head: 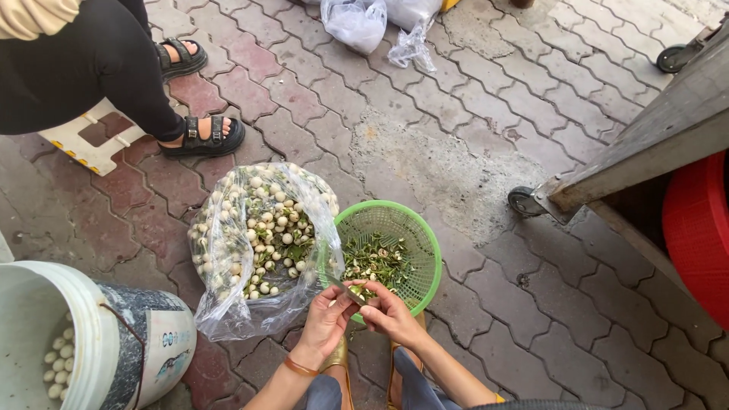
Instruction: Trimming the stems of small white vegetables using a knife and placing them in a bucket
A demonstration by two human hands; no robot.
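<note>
Both hands (pixel 357 307) pinch 1 small item, hidden by fingers.

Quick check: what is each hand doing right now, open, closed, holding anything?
Left hand: closed on a small knife.
Right hand: fingers pinched on a small pale bulb, over the green basket.

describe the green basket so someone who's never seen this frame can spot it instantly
Start at the big clear plastic bag of small pale round pieces lying on the paving. Just to its right, touching it, sits the green basket, a round mesh bowl holding green trimmings, above both hands: left hand, right hand. Nothing else on the ground is bright green or perforated.
</note>
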